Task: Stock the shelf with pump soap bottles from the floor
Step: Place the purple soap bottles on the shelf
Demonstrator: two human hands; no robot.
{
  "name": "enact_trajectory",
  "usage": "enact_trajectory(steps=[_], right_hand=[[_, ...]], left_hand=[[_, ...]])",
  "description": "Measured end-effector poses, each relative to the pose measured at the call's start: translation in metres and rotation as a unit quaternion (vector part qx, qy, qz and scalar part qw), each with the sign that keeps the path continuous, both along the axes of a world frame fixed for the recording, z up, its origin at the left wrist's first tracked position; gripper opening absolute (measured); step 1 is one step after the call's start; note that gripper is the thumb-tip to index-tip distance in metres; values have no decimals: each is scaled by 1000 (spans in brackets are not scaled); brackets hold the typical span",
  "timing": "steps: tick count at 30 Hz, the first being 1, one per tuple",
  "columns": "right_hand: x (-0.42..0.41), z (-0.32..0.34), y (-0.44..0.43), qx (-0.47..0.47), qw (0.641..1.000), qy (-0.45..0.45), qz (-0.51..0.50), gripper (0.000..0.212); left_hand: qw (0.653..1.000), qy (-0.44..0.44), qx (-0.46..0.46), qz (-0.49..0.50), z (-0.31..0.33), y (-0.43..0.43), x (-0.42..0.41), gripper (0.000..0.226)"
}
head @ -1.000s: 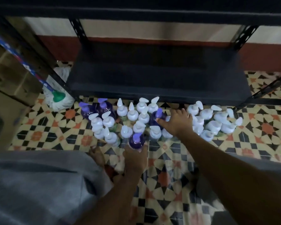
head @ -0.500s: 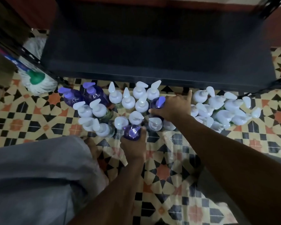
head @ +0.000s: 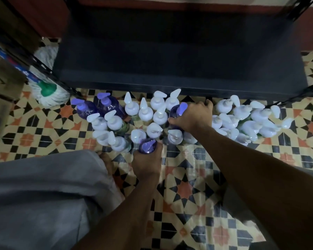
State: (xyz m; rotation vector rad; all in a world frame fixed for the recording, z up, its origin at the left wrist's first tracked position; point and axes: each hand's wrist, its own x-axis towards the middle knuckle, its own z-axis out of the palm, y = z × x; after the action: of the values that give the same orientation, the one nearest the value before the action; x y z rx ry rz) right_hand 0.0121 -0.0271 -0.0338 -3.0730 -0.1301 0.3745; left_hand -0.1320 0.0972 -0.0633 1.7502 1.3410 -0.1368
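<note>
- Now our left hand (head: pixel 146 164) grips a purple bottle (head: pixel 147 146); our right hand (head: pixel 192 117) has closed round a second bottle (head: pixel 178 110).
- Both still on the floor (head: pixel 184 188), shelf (head: pixel 170 60) bare: lifting comes next.

shelf (head: pixel 179 56): matt dark board
purple bottles (head: pixel 87 110): glossy clear plastic
floor (head: pixel 184 190): smooth patterned tile
mop (head: pixel 51 99): stringy yarn

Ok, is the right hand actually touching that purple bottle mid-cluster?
Touching. In the head view the right hand wraps fingers and thumb round the purple bottle, no gap visible.
</note>
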Motion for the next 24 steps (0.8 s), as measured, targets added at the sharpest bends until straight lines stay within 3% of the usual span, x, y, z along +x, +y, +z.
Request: enact_trajectory(steps=[6, 9, 13, 16, 20, 24], right_hand=[[-9, 70, -24, 161, 985, -33, -58, 50], [-18, 120, -42, 295, 949, -31, -107, 47], [-27, 190, -62, 376, 916, -77, -120, 51], [-35, 248, -77, 465, 872, -100, -119, 58], [-54, 312, -92, 556, 820, -88, -102, 36], [-77, 339, -96, 692, 705, -59, -142, 8]], left_hand=[[997, -70, 34, -5, 64, 6, -7, 65], [991, -128, 20, -19, 114, 13, -13, 63], [974, -211, 37, -79, 183, 27, -11, 62], [949, -287, 48, -121, 238, 38, 3, 57], [907, -387, -11, -165, 306, 47, 23, 58], [857, -438, -159, -223, 357, 40, 34, 41]])
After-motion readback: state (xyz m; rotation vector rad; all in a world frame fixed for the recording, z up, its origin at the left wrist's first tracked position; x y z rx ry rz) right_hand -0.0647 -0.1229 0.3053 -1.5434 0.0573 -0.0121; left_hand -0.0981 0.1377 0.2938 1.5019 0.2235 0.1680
